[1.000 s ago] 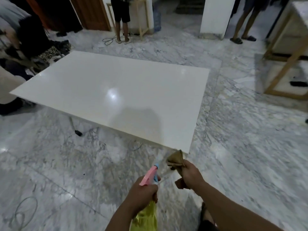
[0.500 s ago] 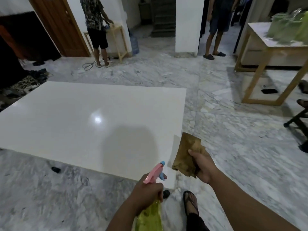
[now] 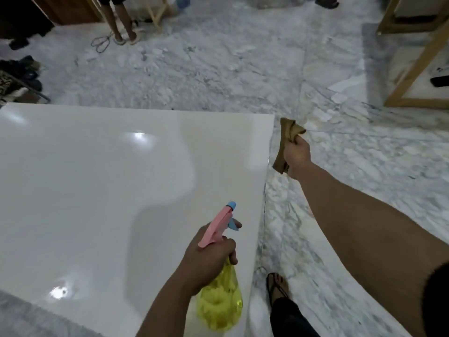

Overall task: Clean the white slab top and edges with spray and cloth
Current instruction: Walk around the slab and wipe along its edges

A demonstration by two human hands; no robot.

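Slab: white slab point(image 3: 97, 190), glossy, filling the frame from 7 to 10 o'clock over a marble floor point(image 3: 218, 69).
Left hand point(image 3: 209, 259): at 6 o'clock, wrapped around spray bottle point(image 3: 220, 302), forefinger on trigger.
Right hand point(image 3: 297, 155): at 2 o'clock, clenched on brown cloth point(image 3: 285, 142), just beyond slab's right edge.

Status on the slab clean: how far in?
Early. Done: tools picked up and the person stands at the white slab. In hand: left hand holds the spray bottle over the slab; right hand holds the brown cloth beside its right edge. Left: no spray or wipe marks visible, so likely top and edges.
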